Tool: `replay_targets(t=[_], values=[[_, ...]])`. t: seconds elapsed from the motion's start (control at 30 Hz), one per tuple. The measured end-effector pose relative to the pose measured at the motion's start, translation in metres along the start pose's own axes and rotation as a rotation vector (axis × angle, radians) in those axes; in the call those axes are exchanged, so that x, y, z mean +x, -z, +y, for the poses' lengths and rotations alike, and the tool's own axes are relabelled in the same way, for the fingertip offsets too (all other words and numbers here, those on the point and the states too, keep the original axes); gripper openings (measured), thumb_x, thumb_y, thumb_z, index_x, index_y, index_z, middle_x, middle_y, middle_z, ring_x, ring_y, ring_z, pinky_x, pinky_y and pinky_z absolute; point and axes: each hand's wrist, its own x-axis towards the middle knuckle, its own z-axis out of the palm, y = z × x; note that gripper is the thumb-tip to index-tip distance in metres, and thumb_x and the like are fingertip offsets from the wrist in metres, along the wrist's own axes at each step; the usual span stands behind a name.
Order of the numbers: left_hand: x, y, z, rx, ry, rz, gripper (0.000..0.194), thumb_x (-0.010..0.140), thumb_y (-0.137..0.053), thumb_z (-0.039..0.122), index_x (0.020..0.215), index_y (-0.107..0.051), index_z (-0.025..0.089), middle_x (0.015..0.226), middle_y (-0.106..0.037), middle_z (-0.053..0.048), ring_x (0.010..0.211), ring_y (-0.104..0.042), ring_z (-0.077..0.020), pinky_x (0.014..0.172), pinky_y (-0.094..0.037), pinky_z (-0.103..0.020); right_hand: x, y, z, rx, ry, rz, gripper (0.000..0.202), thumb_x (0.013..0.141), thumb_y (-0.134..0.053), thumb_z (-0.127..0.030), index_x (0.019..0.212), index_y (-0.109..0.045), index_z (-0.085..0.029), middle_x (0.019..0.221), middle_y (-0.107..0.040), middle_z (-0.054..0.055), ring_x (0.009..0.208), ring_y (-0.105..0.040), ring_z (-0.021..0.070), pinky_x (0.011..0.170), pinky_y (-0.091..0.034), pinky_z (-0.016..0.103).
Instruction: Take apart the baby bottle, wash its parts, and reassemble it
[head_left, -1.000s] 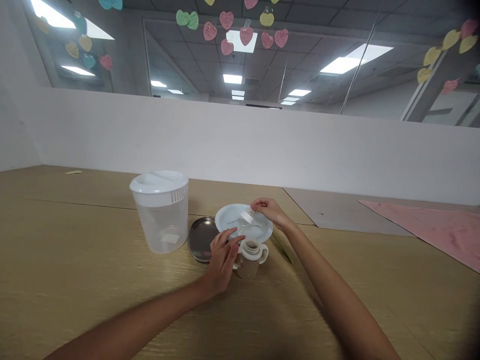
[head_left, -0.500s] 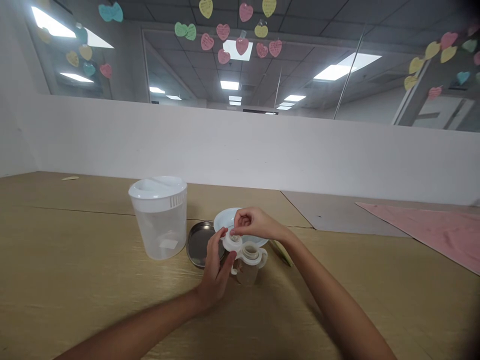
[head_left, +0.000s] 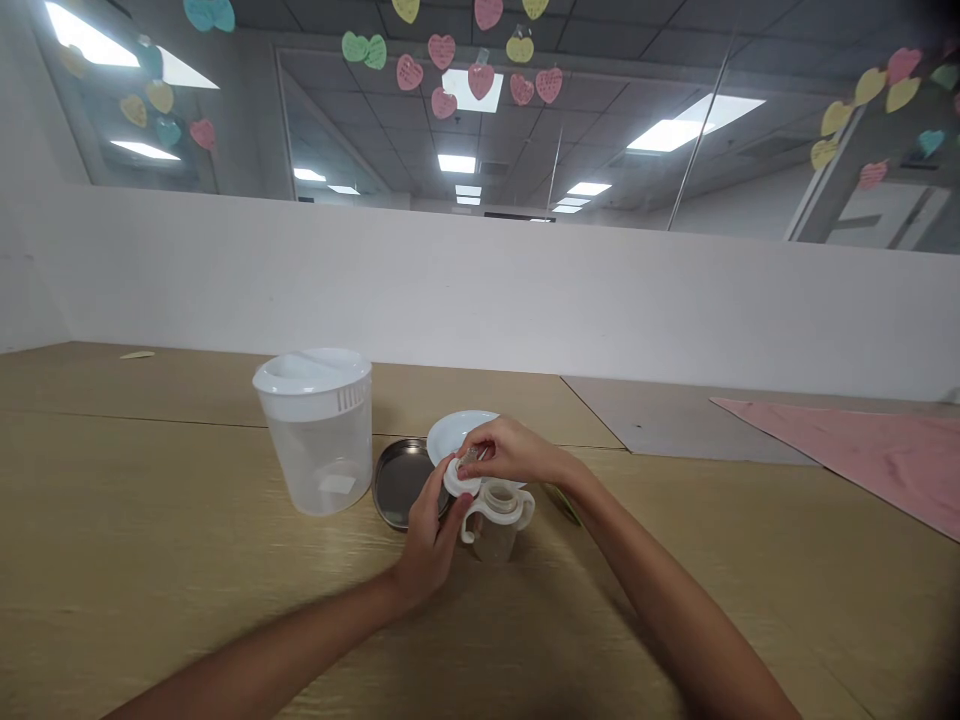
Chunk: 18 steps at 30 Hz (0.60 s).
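A clear cup [head_left: 495, 540] with a white collar and side handles stands upright on the table, its mouth uncovered. Beside its rim, my left hand [head_left: 431, 545] grips a small white lid [head_left: 460, 480] between thumb and fingers. My right hand [head_left: 510, 452] is pinched over that lid, with its fingertips at the lid's top; a small clear piece shows between them, too small to name. Behind the hands lies a white plate [head_left: 448, 432], partly covered by the right hand. A dark metal tray [head_left: 401, 485] sits left of the cup, partly behind my left hand.
A tall translucent bucket [head_left: 319, 450] with a white lid stands at the left. Behind my right forearm lies a thin greenish item [head_left: 564, 504]. Pink cloth [head_left: 862, 445] covers the right side of the table [head_left: 187, 530]. A white wall [head_left: 480, 290] rises behind.
My right fingers have shifted slightly over the lid, and a clear piece now shows between them. My left hand keeps its hold. The view has moved slightly.
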Motion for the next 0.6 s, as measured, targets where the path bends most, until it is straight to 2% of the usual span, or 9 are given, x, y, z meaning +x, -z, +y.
replay_targets(t=[0.17, 0.4, 0.47, 0.53, 0.6], values=[[-0.003, 0.000, -0.004, 0.039, -0.050, 0.000, 0.044, 0.087, -0.045, 0.036, 0.128, -0.037, 0.022, 0.126, -0.050, -0.007, 0.115, -0.047, -0.0206, 0.096, -0.038, -0.033, -0.001, 0.006, 0.001, 0.041, 0.061, -0.028, 0.024, 0.076, -0.058, -0.037, 0.080, -0.070, -0.016, 0.071, -0.067, 0.002, 0.062, -0.055, 0.0118, 0.056, -0.039, 0.021], [0.000, 0.000, -0.003, -0.038, -0.011, 0.006, 0.044, 0.088, -0.042, 0.036, 0.129, -0.034, 0.021, 0.127, -0.049, -0.008, 0.116, -0.047, -0.0206, 0.096, -0.037, -0.033, -0.003, 0.012, 0.007, 0.426, -0.107, -0.149, 0.028, 0.071, -0.064, -0.035, 0.091, -0.063, -0.016, 0.083, -0.067, 0.004, 0.075, -0.061, 0.0146, 0.065, -0.046, 0.024], [0.001, -0.001, -0.003, -0.063, -0.010, 0.032, 0.043, 0.089, -0.041, 0.037, 0.129, -0.034, 0.021, 0.129, -0.047, -0.008, 0.118, -0.045, -0.0204, 0.099, -0.035, -0.034, -0.003, 0.014, 0.007, 0.504, -0.136, -0.134, 0.029, 0.072, -0.063, -0.036, 0.092, -0.061, -0.016, 0.085, -0.066, 0.004, 0.077, -0.060, 0.0143, 0.069, -0.046, 0.025], [0.003, -0.001, -0.003, -0.038, -0.015, 0.053, 0.042, 0.089, -0.041, 0.036, 0.128, -0.035, 0.022, 0.130, -0.046, -0.008, 0.119, -0.042, -0.0204, 0.101, -0.033, -0.035, -0.003, 0.016, 0.008, 0.455, -0.168, -0.063, 0.029, 0.075, -0.059, -0.040, 0.091, -0.059, -0.015, 0.081, -0.065, 0.004, 0.074, -0.059, 0.0141, 0.067, -0.045, 0.026], [0.004, -0.001, -0.004, 0.038, -0.023, 0.068, 0.042, 0.089, -0.042, 0.036, 0.128, -0.035, 0.023, 0.132, -0.043, -0.007, 0.122, -0.039, -0.0205, 0.103, -0.030, -0.037, -0.004, 0.017, 0.012, 0.228, -0.214, 0.041, 0.028, 0.076, -0.056, -0.040, 0.089, -0.060, -0.015, 0.079, -0.063, 0.005, 0.072, -0.057, 0.0149, 0.065, -0.043, 0.026]])
